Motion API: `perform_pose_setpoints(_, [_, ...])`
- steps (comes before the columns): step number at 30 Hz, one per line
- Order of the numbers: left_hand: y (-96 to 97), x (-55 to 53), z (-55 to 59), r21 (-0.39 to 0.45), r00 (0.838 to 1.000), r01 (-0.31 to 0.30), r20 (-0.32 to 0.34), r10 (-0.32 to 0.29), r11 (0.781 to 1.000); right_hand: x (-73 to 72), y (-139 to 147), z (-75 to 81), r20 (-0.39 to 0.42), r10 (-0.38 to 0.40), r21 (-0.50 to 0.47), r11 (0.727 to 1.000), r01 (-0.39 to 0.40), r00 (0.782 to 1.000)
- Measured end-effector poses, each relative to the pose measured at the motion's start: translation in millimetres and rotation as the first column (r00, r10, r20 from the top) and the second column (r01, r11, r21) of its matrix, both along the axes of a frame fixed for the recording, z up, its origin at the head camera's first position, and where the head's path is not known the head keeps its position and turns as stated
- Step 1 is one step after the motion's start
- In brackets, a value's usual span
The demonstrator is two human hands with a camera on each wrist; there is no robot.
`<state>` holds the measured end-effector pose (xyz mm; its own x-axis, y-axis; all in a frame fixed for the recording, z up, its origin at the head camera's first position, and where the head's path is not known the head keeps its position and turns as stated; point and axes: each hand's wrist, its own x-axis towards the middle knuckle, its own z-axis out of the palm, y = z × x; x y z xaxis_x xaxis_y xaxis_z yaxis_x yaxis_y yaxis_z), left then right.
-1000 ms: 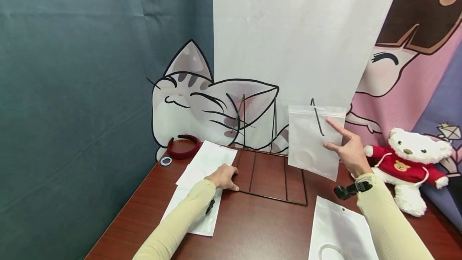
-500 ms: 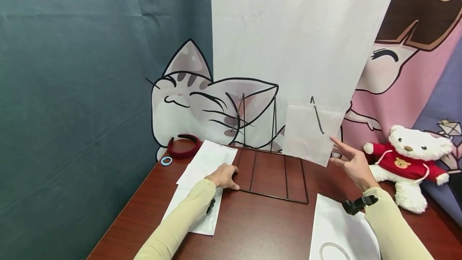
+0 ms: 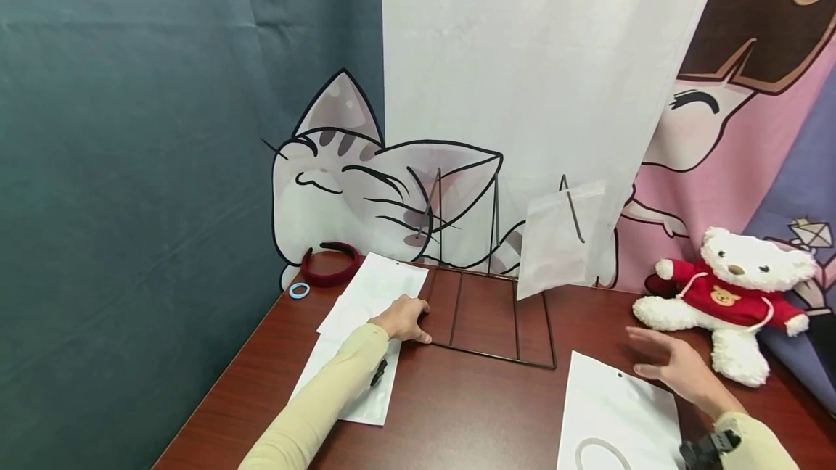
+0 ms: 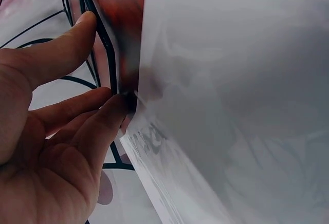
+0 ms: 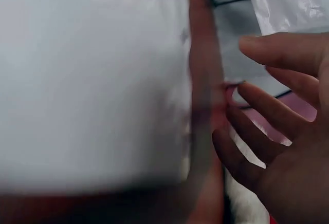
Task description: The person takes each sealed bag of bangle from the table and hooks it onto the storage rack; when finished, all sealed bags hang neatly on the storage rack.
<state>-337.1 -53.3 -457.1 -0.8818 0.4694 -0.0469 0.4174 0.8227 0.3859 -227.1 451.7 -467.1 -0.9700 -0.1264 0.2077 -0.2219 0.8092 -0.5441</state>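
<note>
My left hand grips the left side of a black wire display rack on the table. In the left wrist view, thumb and fingers of the left hand meet the rack's wire, close beside a white bag. A translucent zip bag hangs tilted on the rack's right hook. My right hand is off the bag, fingers spread and holding nothing, above the right part of the table. Below and left of it lies a white zip bag with a ring-shaped outline.
Overlapping white bags lie left of the rack, partly under my left arm. A dark red headband and a light blue ring sit at the back left. A white teddy bear in a red hoodie sits at the right.
My right hand has left the hanging bag and moved down and right toward the near table. The bag swings on its hook, turning and tilting. My left hand stays on the rack.
</note>
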Motion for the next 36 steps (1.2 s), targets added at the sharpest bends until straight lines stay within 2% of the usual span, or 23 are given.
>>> perform_pose_setpoints(2, [-0.3,0.2,-0.2,0.001,1.000,0.006,-0.006,-0.006,1.000,9.9,8,-5.1,-0.024,0.015,0.035,0.999,-0.014,1.000])
perform_pose_setpoints(7, [-1.1,0.7,-1.5,0.003,1.000,0.010,-0.010,-0.010,1.000,32.4,15,-11.4,-0.018,0.005,0.162,0.987,-0.002,1.000])
perform_pose_setpoints(9, [-1.6,0.8,-1.9,0.002,1.000,0.007,-0.007,-0.007,1.000,38.7,14,-12.6,0.010,-0.012,0.207,0.978,0.009,1.000])
perform_pose_setpoints(11, [-1.9,0.6,-2.0,0.004,1.000,0.008,-0.005,-0.008,1.000,42.5,13,-13.5,0.032,-0.018,0.210,0.978,0.011,0.999])
perform_pose_setpoints(17, [-2.7,-0.5,-0.3,0.009,1.000,-0.003,-0.006,0.003,1.000,39.6,7,-12.9,0.082,0.011,0.136,0.990,-0.022,0.997])
perform_pose_setpoints(21, [-2.5,-0.9,0.0,0.001,1.000,-0.004,-0.005,0.004,1.000,36.4,6,-10.5,0.162,0.055,0.091,0.993,-0.071,0.985])
perform_pose_setpoints(25, [-2.1,-0.4,-0.2,0.002,1.000,0.002,-0.010,-0.002,1.000,35.6,3,-8.2,0.245,0.074,0.088,0.991,-0.098,0.967])
perform_pose_setpoints(28, [-1.9,0.4,-0.6,0.012,1.000,0.004,-0.010,-0.004,1.000,36.1,0,-6.0,0.274,0.097,0.114,0.985,-0.132,0.957])
perform_pose_setpoints(30, [-1.7,0.7,-1.2,0.017,1.000,0.005,-0.009,-0.005,1.000,36.5,-2,-4.5,0.256,0.130,0.122,0.979,-0.166,0.958])
perform_pose_setpoints(32, [-1.7,0.9,-1.9,0.021,1.000,0.006,-0.007,-0.005,1.000,37.0,-3,-4.6,0.187,0.189,0.099,0.973,-0.209,0.964])
perform_pose_setpoints(34, [-2.0,1.0,-2.1,0.023,1.000,0.008,-0.008,-0.007,1.000,36.9,-6,-5.1,0.123,0.224,0.040,0.972,-0.230,0.967])
perform_pose_setpoints(36, [-2.3,0.9,-1.9,0.022,1.000,0.009,-0.008,-0.009,1.000,36.4,-9,-5.6,0.077,0.224,-0.057,0.974,-0.220,0.972])
